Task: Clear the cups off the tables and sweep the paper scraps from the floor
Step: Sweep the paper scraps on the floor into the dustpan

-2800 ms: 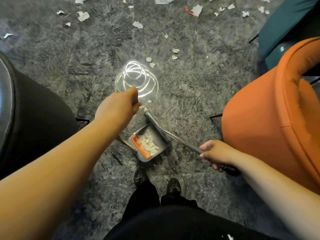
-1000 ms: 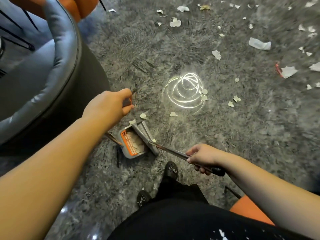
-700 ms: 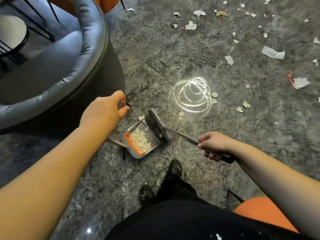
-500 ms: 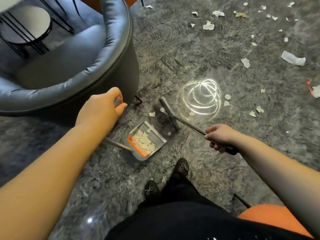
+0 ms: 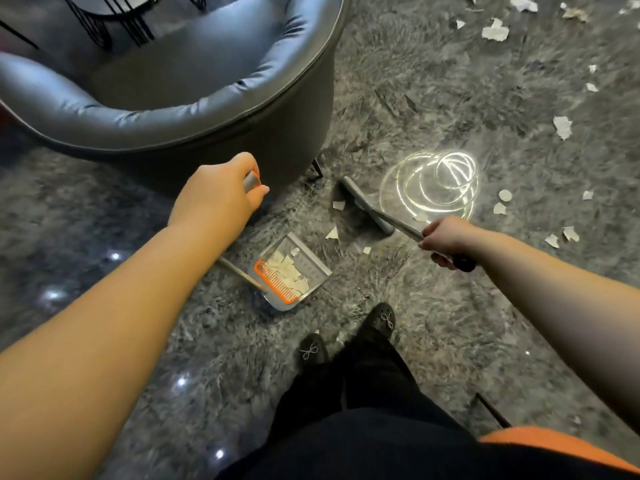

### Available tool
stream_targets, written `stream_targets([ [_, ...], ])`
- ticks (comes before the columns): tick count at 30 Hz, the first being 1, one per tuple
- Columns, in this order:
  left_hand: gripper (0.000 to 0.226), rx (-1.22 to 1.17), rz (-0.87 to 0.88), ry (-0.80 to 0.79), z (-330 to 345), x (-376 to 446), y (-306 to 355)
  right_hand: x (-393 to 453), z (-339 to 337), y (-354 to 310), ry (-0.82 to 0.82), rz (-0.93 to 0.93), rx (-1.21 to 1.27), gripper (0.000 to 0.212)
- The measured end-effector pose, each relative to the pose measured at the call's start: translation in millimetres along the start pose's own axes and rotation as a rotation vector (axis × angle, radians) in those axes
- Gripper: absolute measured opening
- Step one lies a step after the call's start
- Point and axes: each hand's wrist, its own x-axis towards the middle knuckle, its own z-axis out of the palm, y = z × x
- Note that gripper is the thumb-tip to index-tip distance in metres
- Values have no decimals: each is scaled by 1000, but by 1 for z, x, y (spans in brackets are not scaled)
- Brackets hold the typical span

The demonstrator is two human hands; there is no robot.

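Note:
My left hand (image 5: 216, 197) is closed around the top of the dustpan's long handle. The grey dustpan (image 5: 313, 268) with an orange comb edge rests on the grey carpet and holds several white paper scraps. My right hand (image 5: 445, 239) grips the broom's metal handle. The grey broom head (image 5: 367, 206) sits on the carpet up and to the right of the pan, apart from it. A few loose paper scraps (image 5: 333, 233) lie between broom head and pan. More scraps (image 5: 562, 126) are scattered over the carpet to the right and far right.
A grey round armchair (image 5: 194, 98) stands close at upper left, its leg near the broom head. A black wire-frame side table (image 5: 114, 8) is behind it. An orange seat edge (image 5: 554, 445) shows at lower right. My feet (image 5: 346, 337) stand just below the pan.
The view has swung toward the armchair. The broom head has moved away from the dustpan's mouth, up and to the right. Both hands keep their grips.

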Motion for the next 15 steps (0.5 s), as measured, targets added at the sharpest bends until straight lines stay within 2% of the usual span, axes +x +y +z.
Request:
stream_targets([
  [5,17,-4,15,28,1,0,-4,-18,18,-14,-58,-60,-194,27],
  [15,17,28,8,59,3,-10,-15,-77,72,-10,-224,-133,-267,30],
])
